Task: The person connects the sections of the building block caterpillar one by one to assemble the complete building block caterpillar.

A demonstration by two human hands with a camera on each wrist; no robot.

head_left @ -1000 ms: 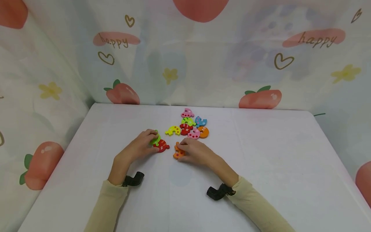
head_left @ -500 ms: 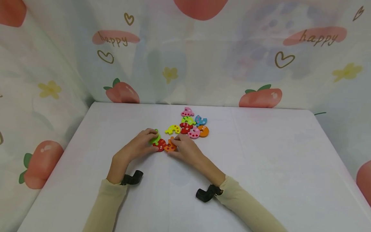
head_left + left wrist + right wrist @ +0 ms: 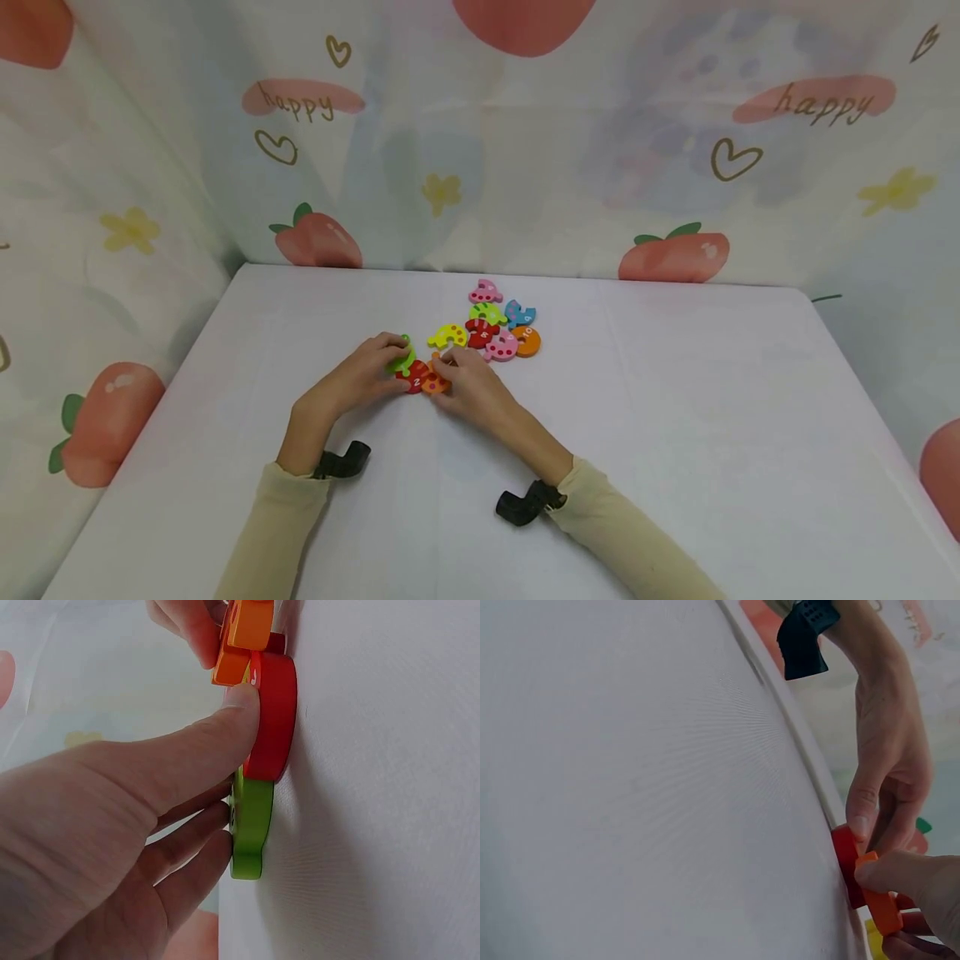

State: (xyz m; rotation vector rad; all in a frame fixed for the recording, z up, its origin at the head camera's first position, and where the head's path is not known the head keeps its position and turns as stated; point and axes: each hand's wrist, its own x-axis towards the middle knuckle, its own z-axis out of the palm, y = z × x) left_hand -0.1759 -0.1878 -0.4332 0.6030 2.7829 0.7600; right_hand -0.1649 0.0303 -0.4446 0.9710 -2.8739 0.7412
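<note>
My left hand [image 3: 345, 383] rests on two joined wooden number-puzzle pieces. Its thumb presses the red one marked 2 [image 3: 275, 712], and the fingertips touch the face of the green one [image 3: 253, 817]. My right hand [image 3: 480, 392] pinches an orange spotted puzzle piece [image 3: 881, 904] between thumb and fingers. In the left wrist view the orange piece sits slightly above the red one and overlaps its edge. The right wrist view has it in front of the red piece. My fingers hide part of the orange and green pieces.
Beyond my hands lies a cluster of puzzle pieces: yellow [image 3: 450, 335], red [image 3: 481, 335], green [image 3: 487, 313], blue [image 3: 519, 313], orange marked 10 [image 3: 529, 342] and two pink, one at the back [image 3: 486, 292]. The white table [image 3: 675, 417] meets a printed curtain [image 3: 517, 200].
The right hand has carried the orange piece leftward, up against the red piece. The left hand stays nearly still on the red and green pieces.
</note>
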